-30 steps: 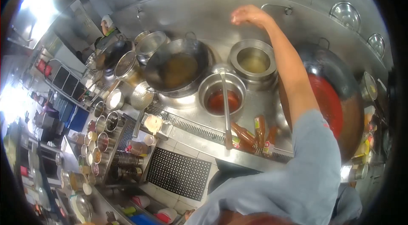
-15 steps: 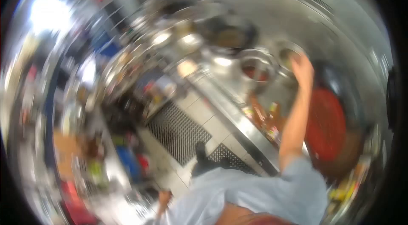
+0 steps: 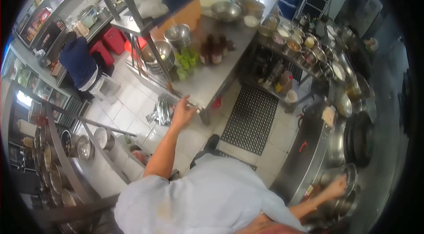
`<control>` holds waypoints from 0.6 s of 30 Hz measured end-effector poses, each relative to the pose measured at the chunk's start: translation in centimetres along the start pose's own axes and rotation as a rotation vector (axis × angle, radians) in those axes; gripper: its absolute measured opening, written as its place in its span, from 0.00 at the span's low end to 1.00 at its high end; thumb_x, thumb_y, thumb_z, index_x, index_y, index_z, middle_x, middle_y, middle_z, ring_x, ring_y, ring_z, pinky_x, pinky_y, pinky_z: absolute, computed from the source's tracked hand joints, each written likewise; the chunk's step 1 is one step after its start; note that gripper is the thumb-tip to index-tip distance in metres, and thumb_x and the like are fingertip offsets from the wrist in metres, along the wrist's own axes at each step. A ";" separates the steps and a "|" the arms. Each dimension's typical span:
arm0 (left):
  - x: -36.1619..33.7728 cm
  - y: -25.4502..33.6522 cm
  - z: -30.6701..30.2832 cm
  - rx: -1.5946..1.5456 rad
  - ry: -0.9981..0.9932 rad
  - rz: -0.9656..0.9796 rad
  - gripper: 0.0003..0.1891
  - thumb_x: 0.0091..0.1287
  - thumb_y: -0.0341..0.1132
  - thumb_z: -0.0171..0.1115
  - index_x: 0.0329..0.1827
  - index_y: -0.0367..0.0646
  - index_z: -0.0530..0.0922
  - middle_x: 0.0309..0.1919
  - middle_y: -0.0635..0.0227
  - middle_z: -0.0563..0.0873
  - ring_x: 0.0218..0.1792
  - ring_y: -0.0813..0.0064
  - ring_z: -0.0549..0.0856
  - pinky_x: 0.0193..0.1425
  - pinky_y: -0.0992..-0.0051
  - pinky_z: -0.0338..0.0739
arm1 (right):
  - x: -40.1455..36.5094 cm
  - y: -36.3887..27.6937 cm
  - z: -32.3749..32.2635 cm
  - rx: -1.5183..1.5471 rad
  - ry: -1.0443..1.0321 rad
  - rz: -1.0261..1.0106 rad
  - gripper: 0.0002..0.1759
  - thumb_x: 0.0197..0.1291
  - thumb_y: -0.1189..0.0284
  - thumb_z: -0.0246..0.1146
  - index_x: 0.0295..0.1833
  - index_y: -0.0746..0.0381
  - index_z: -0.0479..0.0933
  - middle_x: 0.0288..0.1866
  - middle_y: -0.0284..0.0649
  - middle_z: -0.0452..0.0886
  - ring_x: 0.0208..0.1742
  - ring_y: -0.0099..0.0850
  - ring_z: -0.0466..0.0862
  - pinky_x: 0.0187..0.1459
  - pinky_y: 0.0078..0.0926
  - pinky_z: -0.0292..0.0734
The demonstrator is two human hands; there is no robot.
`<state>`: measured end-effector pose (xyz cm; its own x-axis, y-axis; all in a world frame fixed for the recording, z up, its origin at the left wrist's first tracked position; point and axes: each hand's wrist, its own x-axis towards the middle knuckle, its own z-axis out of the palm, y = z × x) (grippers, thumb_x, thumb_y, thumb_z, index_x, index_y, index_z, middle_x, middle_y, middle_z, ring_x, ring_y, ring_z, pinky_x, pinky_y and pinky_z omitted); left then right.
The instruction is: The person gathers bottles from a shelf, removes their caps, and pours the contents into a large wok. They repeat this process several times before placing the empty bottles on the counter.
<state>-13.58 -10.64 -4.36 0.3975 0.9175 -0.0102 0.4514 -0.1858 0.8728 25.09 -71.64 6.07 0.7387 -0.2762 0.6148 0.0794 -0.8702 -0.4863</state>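
— Kitchen, white tile floor, steel everywhere. What's in the middle?
— Steel prep table (image 3: 221, 77), long, runs up-right. On it: green cups (image 3: 183, 59), dark bottles (image 3: 215, 47), stacked steel bowls (image 3: 164, 52) at the near end, 1 more bowl (image 3: 225, 11) farther back.
— L hand (image 3: 182, 111)?
— Out front-left, fingers spread, nothing in it. Fingertips at the table's near corner. Touching or just shy, can't tell.
— R hand (image 3: 338, 186)?
— Low on the right side, at the rim of a steel pot (image 3: 352, 173) on the cooking line. Too small + distorted to tell if it's gripping or just resting.
— Other stuff?
— Black floor mat (image 3: 251, 119) btw table & cooking line. Crumpled shiny bag (image 3: 162, 111) on the floor just beside L hand, below the table edge. Condiment tubs (image 3: 300, 46) in rows on a rack right of the table. Dark wok (image 3: 358, 139) on the line, near the pot. Another person in a dark blue top (image 3: 79, 62) far left at a counter, well apart.
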 end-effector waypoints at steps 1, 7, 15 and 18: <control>2.6 0.6 0.0 -0.056 0.003 0.054 0.38 0.60 0.39 0.74 0.73 0.37 0.68 0.67 0.44 0.76 0.63 0.52 0.81 0.65 0.63 0.76 | -0.8 -4.2 4.4 0.183 -0.048 -0.055 0.17 0.73 0.61 0.61 0.46 0.66 0.83 0.47 0.49 0.88 0.46 0.41 0.87 0.51 0.33 0.80; 21.4 0.1 5.9 0.054 0.059 0.211 0.49 0.57 0.36 0.76 0.79 0.37 0.57 0.71 0.43 0.70 0.71 0.48 0.73 0.73 0.61 0.71 | -17.7 -32.2 24.7 0.284 -1.400 -0.255 0.31 0.55 0.66 0.70 0.65 0.65 0.78 0.53 0.54 0.86 0.57 0.45 0.86 0.58 0.40 0.80; 30.3 -0.3 10.9 -0.125 0.153 0.242 0.46 0.52 0.31 0.73 0.75 0.32 0.61 0.69 0.44 0.73 0.70 0.45 0.72 0.75 0.57 0.67 | -34.5 -56.6 36.0 0.916 -1.208 -0.515 0.55 0.48 0.67 0.77 0.80 0.65 0.56 0.72 0.57 0.71 0.73 0.49 0.72 0.73 0.39 0.66; 28.0 2.3 10.0 0.076 0.216 0.218 0.43 0.52 0.33 0.76 0.72 0.32 0.64 0.65 0.46 0.74 0.67 0.44 0.71 0.73 0.55 0.67 | -36.6 -59.1 37.6 1.183 -1.247 -0.245 0.43 0.47 0.70 0.77 0.69 0.67 0.68 0.64 0.54 0.77 0.68 0.45 0.76 0.68 0.41 0.71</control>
<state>6.54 11.09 -7.48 0.3162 0.9050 0.2845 0.4359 -0.4050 0.8037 18.53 5.23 -11.03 0.6209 0.7564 0.2058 0.2453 0.0619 -0.9675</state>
